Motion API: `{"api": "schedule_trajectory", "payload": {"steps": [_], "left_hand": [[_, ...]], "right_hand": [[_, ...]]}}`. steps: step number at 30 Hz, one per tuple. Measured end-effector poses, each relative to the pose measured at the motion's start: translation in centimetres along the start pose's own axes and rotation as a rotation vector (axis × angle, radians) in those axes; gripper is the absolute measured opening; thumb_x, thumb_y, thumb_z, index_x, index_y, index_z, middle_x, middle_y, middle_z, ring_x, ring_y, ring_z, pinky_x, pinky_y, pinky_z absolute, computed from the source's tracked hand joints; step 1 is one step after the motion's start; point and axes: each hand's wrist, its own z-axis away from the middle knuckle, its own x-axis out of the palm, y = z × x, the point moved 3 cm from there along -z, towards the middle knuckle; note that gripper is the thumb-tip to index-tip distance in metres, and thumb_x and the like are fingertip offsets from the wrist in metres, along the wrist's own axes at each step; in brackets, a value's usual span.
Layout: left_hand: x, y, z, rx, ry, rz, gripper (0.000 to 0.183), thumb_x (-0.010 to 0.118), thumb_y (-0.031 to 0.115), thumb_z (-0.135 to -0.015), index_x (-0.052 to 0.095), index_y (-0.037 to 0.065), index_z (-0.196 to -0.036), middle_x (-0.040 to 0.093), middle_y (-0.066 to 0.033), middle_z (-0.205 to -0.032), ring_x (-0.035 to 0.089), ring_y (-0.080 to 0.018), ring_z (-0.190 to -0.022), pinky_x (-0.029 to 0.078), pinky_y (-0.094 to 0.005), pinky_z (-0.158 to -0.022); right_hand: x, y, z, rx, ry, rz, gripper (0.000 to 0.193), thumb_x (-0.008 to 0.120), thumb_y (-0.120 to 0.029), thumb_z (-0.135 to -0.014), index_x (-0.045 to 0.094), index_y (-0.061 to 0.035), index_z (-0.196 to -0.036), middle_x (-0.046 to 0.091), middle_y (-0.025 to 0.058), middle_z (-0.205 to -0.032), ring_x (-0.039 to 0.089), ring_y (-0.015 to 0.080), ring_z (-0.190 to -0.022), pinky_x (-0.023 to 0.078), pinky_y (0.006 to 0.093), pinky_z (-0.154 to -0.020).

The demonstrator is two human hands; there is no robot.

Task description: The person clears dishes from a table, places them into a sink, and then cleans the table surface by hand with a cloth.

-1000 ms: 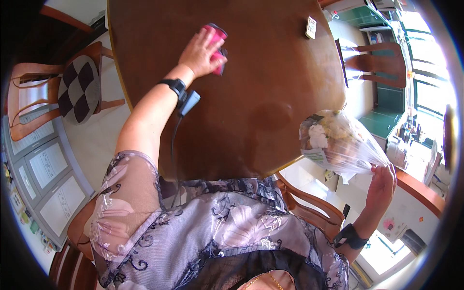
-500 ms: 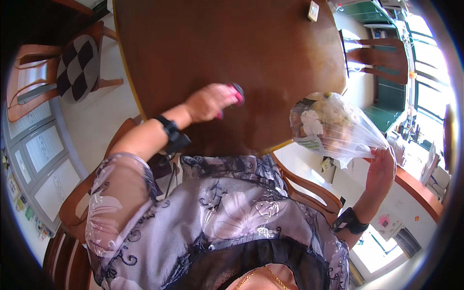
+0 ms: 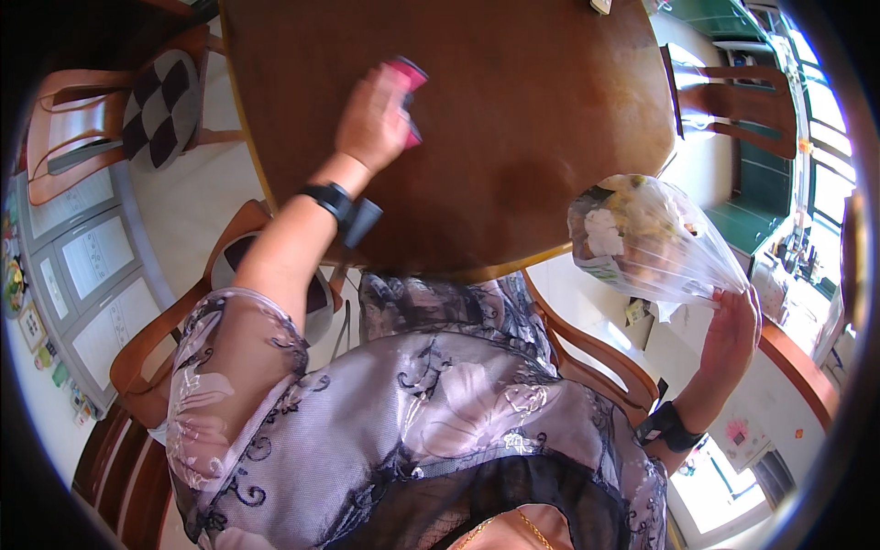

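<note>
My left hand (image 3: 371,124) is over the brown wooden table (image 3: 522,101), palm down, with its fingers closed on a pink sponge (image 3: 409,73) that has a dark layer. The sponge shows on both sides of the fingers and seems to rest on the tabletop. Off the table's near right edge, my right hand (image 3: 733,321) pinches the gathered neck of a clear plastic bag (image 3: 651,243). The bulging bag has crumpled white paper and yellowish, brownish scraps inside. Its stretched film leads back to my fingertips.
A wooden chair with a checkered seat (image 3: 160,110) stands to the left, another chair (image 3: 747,110) at the far right. A small pale object (image 3: 600,5) lies at the table's far edge. Behind my right arm is a wood-topped ledge (image 3: 797,371).
My left hand has moved away from me and slightly left across the table with the sponge. My right hand still holds the bag, which appears slightly farther right in view.
</note>
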Motion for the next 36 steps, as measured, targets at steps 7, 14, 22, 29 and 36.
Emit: {"api": "schedule_trajectory", "payload": {"steps": [7, 14, 22, 29, 36], "left_hand": [[4.0, 17.6, 7.8, 0.366, -0.417, 0.539, 0.048, 0.063, 0.010, -0.078, 0.057, 0.010, -0.126, 0.055, -0.0140, -0.130, 0.051, -0.0310, -0.120, 0.036, -0.0425, -0.107], [-3.1, 4.4, 2.1, 0.045, -0.013, 0.504, 0.037, 0.051, -0.003, -0.082, 0.061, 0.006, -0.116, 0.062, -0.0145, -0.117, 0.058, -0.0324, -0.110, 0.046, -0.0422, -0.097], [-5.4, -18.6, 6.4, -0.480, 0.086, -0.100, 0.054, 0.054, 0.004, -0.089, 0.041, 0.006, -0.141, 0.043, -0.0198, -0.144, 0.042, -0.0350, -0.132, 0.034, -0.0426, -0.111], [2.6, 3.4, 3.6, -0.024, 0.111, 0.064, 0.043, 0.052, 0.005, -0.084, 0.055, 0.002, -0.126, 0.054, -0.0208, -0.130, 0.053, -0.0406, -0.116, 0.042, -0.0494, -0.100], [6.4, 15.3, 5.2, 0.202, -0.244, 0.246, 0.046, 0.047, 0.015, -0.092, 0.048, 0.004, -0.136, 0.044, -0.0173, -0.143, 0.043, -0.0323, -0.132, 0.030, -0.0459, -0.112]], "right_hand": [[0.2, -0.6, -0.6, 0.037, -0.082, -0.036, 0.029, 0.050, -0.011, -0.097, 0.055, 0.0081, -0.119, 0.062, 0.0129, -0.106, 0.059, 0.0200, -0.095, 0.046, 0.0349, -0.093], [-1.3, -1.6, 0.7, 0.050, 0.063, 0.018, 0.029, 0.050, -0.012, -0.098, 0.055, 0.0069, -0.119, 0.062, 0.0130, -0.110, 0.060, 0.0183, -0.098, 0.046, 0.0337, -0.092], [-3.2, 0.1, 1.1, 0.044, 0.012, -0.056, 0.031, 0.049, -0.012, -0.099, 0.055, 0.0076, -0.123, 0.062, 0.0143, -0.111, 0.061, 0.0185, -0.097, 0.046, 0.0352, -0.092], [-1.5, -0.3, 0.9, 0.026, -0.090, -0.042, 0.031, 0.049, -0.010, -0.098, 0.055, 0.0070, -0.122, 0.062, 0.0137, -0.110, 0.060, 0.0180, -0.098, 0.045, 0.0349, -0.091], [0.9, -0.9, 0.9, 0.063, -0.048, -0.008, 0.028, 0.051, -0.012, -0.097, 0.057, 0.0043, -0.119, 0.062, 0.0111, -0.103, 0.057, 0.0178, -0.094, 0.043, 0.0347, -0.093]]}}
